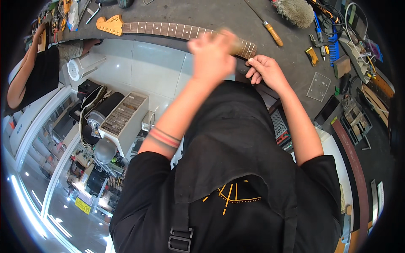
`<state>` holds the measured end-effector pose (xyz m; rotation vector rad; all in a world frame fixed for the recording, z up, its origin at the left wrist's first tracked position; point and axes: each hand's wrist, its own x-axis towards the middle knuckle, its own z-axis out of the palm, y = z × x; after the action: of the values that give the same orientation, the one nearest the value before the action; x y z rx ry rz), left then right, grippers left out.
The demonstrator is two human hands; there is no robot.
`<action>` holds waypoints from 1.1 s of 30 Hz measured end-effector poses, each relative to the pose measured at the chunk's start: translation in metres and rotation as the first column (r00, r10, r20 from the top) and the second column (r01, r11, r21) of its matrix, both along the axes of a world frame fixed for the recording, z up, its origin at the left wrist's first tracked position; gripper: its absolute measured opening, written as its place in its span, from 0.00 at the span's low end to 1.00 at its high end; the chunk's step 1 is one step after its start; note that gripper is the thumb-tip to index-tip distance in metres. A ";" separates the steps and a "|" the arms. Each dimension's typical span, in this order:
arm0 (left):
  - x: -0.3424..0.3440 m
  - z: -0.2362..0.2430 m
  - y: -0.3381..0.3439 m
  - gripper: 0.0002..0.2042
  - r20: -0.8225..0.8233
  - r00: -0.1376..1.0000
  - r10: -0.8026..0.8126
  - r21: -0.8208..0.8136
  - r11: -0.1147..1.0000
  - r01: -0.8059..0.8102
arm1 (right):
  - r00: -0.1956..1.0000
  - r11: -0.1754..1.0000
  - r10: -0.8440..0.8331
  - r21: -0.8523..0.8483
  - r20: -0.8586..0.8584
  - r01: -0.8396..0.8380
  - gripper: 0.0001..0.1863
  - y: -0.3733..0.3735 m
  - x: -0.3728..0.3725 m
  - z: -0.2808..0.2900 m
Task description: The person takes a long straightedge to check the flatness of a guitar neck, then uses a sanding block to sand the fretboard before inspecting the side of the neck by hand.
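A guitar neck lies along the near edge of the dark workbench, its pale wooden headstock at the left and its dark fretboard facing up. Over the fretboard toward the right end is my left hand, smeared by motion. A blurred yellowish patch shows by its fingers, and whether it holds anything I cannot make out. My right hand is at the neck's right end, thumb and forefinger pinched against it and the other fingers curled under.
Right of the neck lie a wooden-handled tool, a bristly brush, a small yellow tool, a blue comb-like piece and a clear plate. Another person stands at the far left. A white crate stands below the bench.
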<state>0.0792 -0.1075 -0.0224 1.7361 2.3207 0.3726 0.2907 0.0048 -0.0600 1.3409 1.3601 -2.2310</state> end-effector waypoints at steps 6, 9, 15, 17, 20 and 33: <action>0.019 -0.001 0.007 0.31 0.013 0.982 -0.187 0.026 0.982 0.187 | 1.000 0.997 0.016 0.074 -0.010 -0.015 0.17 -0.002 0.002 -0.004; -0.039 -0.003 -0.014 0.33 -0.106 0.992 -0.064 -0.022 0.998 0.062 | 1.000 0.999 -0.018 0.029 0.007 0.018 0.18 -0.003 0.000 0.001; 0.046 -0.011 0.017 0.29 -0.003 0.983 -0.184 0.077 0.980 0.184 | 0.999 0.998 0.008 0.066 -0.038 -0.006 0.18 -0.005 0.001 -0.008; 0.033 -0.008 0.018 0.29 0.010 0.978 -0.209 0.048 0.977 0.209 | 0.999 0.997 -0.026 0.067 -0.040 0.029 0.19 -0.006 0.002 -0.006; -0.013 -0.001 0.002 0.31 -0.077 0.986 -0.148 0.011 0.989 0.149 | 1.000 1.000 -0.001 0.028 -0.002 0.001 0.17 -0.003 0.000 -0.001; 0.017 -0.007 0.007 0.30 -0.051 0.972 -0.229 0.084 0.969 0.233 | 1.000 1.000 0.005 0.022 -0.008 -0.005 0.14 -0.002 -0.001 0.001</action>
<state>0.0964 -0.1001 -0.0292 2.0483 2.1254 0.4068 0.2895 0.0033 -0.0589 1.3351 1.3933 -2.2273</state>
